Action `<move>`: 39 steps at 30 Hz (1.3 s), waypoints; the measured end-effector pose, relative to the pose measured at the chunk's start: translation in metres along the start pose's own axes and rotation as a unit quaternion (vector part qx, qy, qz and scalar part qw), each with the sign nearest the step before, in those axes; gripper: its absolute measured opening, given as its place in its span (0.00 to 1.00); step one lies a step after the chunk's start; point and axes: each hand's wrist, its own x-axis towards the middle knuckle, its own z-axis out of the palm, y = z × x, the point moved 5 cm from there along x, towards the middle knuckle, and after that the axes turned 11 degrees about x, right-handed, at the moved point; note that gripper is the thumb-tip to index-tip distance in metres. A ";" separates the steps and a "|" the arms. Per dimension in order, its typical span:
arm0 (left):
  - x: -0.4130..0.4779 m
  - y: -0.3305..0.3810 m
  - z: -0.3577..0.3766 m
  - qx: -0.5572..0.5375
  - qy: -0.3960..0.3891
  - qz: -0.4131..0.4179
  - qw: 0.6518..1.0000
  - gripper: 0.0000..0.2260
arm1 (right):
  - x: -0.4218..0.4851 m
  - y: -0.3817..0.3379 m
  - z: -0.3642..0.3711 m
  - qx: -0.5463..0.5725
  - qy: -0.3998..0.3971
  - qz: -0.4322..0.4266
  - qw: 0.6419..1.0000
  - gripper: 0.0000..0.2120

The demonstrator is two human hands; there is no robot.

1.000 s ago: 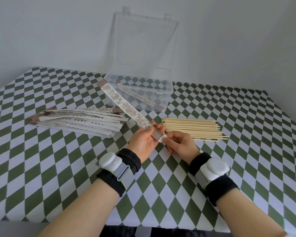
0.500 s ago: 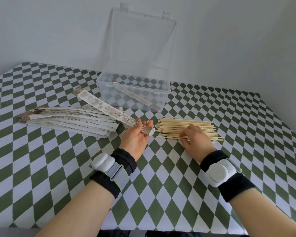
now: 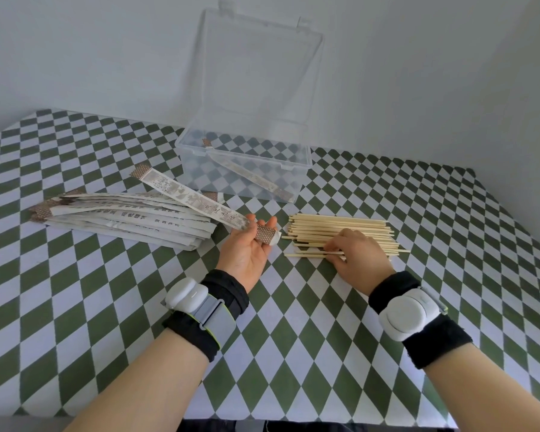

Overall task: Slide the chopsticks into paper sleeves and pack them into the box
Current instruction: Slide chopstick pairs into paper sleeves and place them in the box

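My left hand [image 3: 247, 251] holds a long printed paper sleeve [image 3: 194, 199] by its brown patterned end, the sleeve slanting up and left over the pile of sleeves [image 3: 128, 219]. My right hand [image 3: 354, 255] rests palm down on the near edge of the pile of bare wooden chopsticks [image 3: 340, 232], fingertips pinching one or two sticks. The clear plastic box [image 3: 243, 163] stands behind with its lid upright; one sleeved pair [image 3: 250, 174] lies diagonally inside it.
A green and white diamond-patterned cloth [image 3: 106, 307] covers the table. A pale wall rises right behind the box. Both wrists carry white devices on black bands.
My right hand left the sleeve's end and moved right onto the chopstick pile. My left hand kept the sleeve, which swung lower and further left.
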 end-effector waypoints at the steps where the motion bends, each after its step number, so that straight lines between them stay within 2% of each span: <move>1: 0.000 0.000 -0.001 0.000 0.002 0.001 1.000 0.07 | 0.000 -0.001 0.001 -0.002 -0.007 0.006 1.000 0.09; 7: 0.001 -0.002 0.000 0.001 0.009 -0.002 1.000 0.08 | 0.004 -0.008 0.007 0.036 -0.055 -0.007 0.998 0.10; 13: -0.001 -0.001 0.003 0.016 0.004 -0.001 1.000 0.08 | 0.006 -0.004 0.007 -0.010 -0.102 0.045 0.994 0.06; 18: -0.001 -0.001 -0.001 0.012 0.007 0.004 1.000 0.07 | 0.010 -0.011 0.013 0.018 -0.144 0.042 0.988 0.06; 23: 0.002 -0.001 -0.006 0.007 0.006 0.005 1.000 0.06 | 0.010 -0.016 0.017 -0.018 -0.125 0.026 0.992 0.04; 25: 0.002 -0.002 -0.007 0.002 0.009 0.009 1.000 0.05 | 0.007 -0.017 0.015 0.005 -0.102 0.031 0.994 0.05; 30: 0.001 -0.002 -0.011 -0.007 0.017 0.017 1.000 0.06 | -0.009 -0.023 0.011 0.117 0.034 0.029 0.992 0.06; 33: 0.001 0.000 -0.009 -0.003 0.008 0.015 1.000 0.07 | -0.017 -0.030 0.012 0.142 0.109 -0.033 0.983 0.10; 35: 0.002 0.002 -0.007 -0.006 0.003 0.015 1.000 0.07 | -0.018 -0.035 0.015 0.122 0.119 -0.086 0.982 0.12; 39: 0.003 0.003 -0.009 -0.006 -0.003 0.019 1.000 0.08 | -0.018 -0.037 0.023 0.074 0.096 -0.106 0.987 0.12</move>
